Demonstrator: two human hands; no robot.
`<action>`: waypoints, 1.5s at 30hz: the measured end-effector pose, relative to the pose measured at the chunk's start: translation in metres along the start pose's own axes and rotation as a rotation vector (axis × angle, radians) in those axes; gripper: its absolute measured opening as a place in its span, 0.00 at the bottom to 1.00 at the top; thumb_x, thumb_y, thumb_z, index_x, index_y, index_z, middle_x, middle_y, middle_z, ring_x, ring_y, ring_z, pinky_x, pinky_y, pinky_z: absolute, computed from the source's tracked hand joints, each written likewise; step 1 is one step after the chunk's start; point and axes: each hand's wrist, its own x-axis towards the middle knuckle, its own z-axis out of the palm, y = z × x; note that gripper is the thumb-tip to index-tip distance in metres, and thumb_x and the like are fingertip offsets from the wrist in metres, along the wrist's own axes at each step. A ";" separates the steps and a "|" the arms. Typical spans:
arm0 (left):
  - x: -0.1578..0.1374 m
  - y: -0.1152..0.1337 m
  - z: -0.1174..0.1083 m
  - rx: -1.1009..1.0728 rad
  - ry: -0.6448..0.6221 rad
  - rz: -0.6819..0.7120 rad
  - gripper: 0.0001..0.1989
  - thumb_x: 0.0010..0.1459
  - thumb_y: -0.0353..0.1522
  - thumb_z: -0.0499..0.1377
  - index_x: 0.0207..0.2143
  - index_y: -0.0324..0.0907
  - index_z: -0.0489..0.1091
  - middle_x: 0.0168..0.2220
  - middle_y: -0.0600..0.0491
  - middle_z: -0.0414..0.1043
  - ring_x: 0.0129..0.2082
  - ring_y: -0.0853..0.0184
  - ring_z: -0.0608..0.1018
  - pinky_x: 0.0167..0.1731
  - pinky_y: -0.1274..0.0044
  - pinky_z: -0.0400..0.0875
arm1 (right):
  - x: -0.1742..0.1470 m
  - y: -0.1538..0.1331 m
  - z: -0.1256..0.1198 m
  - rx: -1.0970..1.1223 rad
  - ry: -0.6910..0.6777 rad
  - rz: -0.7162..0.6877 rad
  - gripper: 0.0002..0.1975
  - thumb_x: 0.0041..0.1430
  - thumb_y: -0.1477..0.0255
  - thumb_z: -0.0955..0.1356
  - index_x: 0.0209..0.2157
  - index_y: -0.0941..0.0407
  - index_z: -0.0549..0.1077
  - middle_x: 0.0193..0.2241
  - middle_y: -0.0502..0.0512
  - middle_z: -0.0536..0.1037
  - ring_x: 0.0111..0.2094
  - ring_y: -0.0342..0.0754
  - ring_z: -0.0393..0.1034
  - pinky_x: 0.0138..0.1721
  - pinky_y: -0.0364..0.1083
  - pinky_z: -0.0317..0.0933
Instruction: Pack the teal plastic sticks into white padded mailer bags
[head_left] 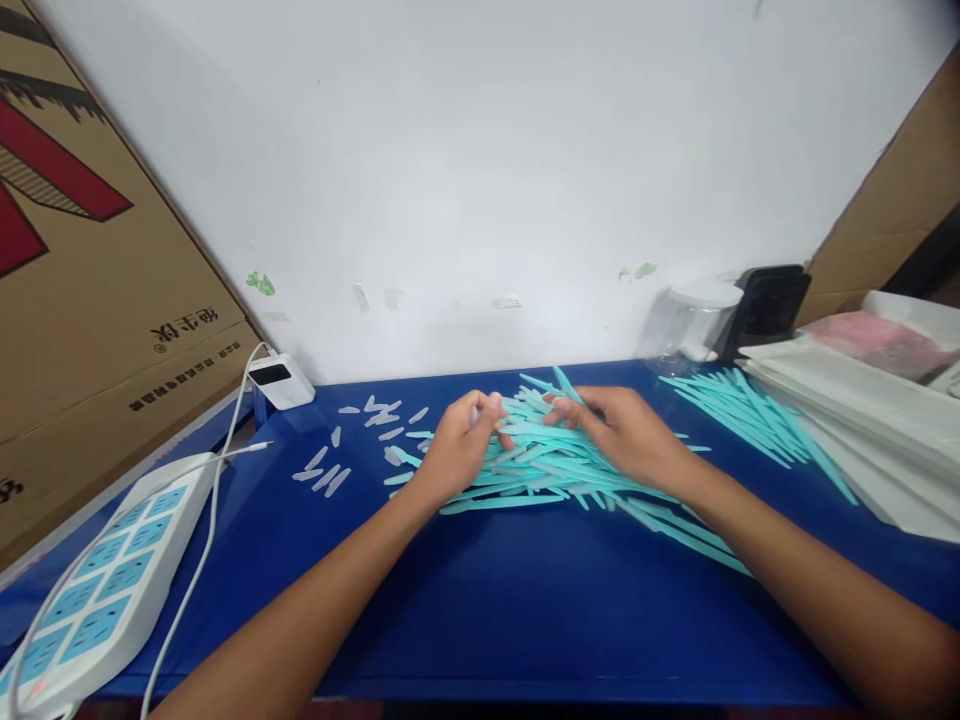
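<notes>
Loose heap of slim, tapered turquoise sticks, probably plastic, mid-scene on the glossy blue tabletop. Judged light, stiffish, slick; pinch singly, mid-length. Left hand at heap's left side, fingers curled; right hand at its right, fingertips inward. Whether either clamps a stick: cannot tell.

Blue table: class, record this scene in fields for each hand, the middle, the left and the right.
Left hand: at the left of the stick pile; grip contents unclear
Right hand: at its right; grip contents unclear
Middle: stick pile, turquoise, loosely heaped
Left: small pale pieces, white power strip
Right: second group of turquoise sticks, clear container
</notes>
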 end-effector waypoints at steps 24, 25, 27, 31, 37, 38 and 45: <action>0.002 0.019 -0.016 -0.455 -0.117 -0.287 0.16 0.65 0.38 0.62 0.50 0.38 0.71 0.28 0.60 0.57 0.17 0.79 0.49 0.14 0.82 0.42 | -0.001 0.002 -0.005 -0.030 0.042 0.018 0.22 0.73 0.55 0.59 0.50 0.55 0.73 0.31 0.54 0.78 0.30 0.51 0.69 0.31 0.47 0.57; 0.002 0.019 -0.016 -0.457 -0.135 -0.280 0.18 0.65 0.40 0.63 0.50 0.37 0.72 0.27 0.60 0.56 0.17 0.80 0.48 0.14 0.82 0.42 | -0.001 0.002 -0.005 -0.025 0.035 0.018 0.22 0.73 0.55 0.58 0.49 0.55 0.73 0.29 0.53 0.76 0.29 0.50 0.68 0.31 0.47 0.56; 0.002 0.017 -0.015 -0.471 -0.153 -0.275 0.21 0.64 0.45 0.63 0.49 0.36 0.72 0.27 0.60 0.55 0.17 0.80 0.48 0.14 0.82 0.42 | -0.001 0.001 -0.005 -0.011 0.027 0.014 0.22 0.73 0.55 0.58 0.47 0.55 0.74 0.26 0.51 0.73 0.27 0.49 0.66 0.30 0.46 0.56; 0.003 0.014 -0.014 -0.508 -0.134 -0.272 0.22 0.61 0.47 0.66 0.44 0.37 0.71 0.30 0.59 0.59 0.17 0.81 0.48 0.14 0.83 0.42 | -0.002 0.000 -0.002 0.070 -0.045 0.005 0.20 0.73 0.54 0.59 0.40 0.54 0.70 0.25 0.48 0.69 0.27 0.47 0.64 0.31 0.46 0.57; 0.003 0.016 -0.011 -0.529 -0.089 -0.281 0.23 0.58 0.47 0.68 0.36 0.41 0.63 0.34 0.56 0.64 0.17 0.82 0.51 0.14 0.84 0.42 | -0.007 -0.005 -0.001 0.187 -0.112 0.008 0.16 0.73 0.54 0.59 0.37 0.51 0.58 0.25 0.45 0.67 0.27 0.45 0.61 0.34 0.46 0.58; 0.002 0.016 -0.010 -0.528 -0.081 -0.286 0.23 0.58 0.47 0.68 0.35 0.41 0.63 0.34 0.56 0.65 0.17 0.82 0.51 0.14 0.84 0.42 | -0.008 -0.006 -0.002 0.181 -0.113 0.007 0.16 0.73 0.54 0.60 0.37 0.51 0.58 0.26 0.45 0.68 0.28 0.45 0.62 0.34 0.46 0.58; 0.002 0.014 -0.009 -0.478 -0.030 -0.290 0.21 0.65 0.49 0.61 0.33 0.42 0.60 0.28 0.60 0.55 0.17 0.80 0.49 0.15 0.84 0.43 | -0.008 -0.011 -0.004 0.142 -0.165 0.012 0.17 0.70 0.55 0.63 0.33 0.53 0.62 0.26 0.47 0.68 0.27 0.44 0.60 0.30 0.45 0.55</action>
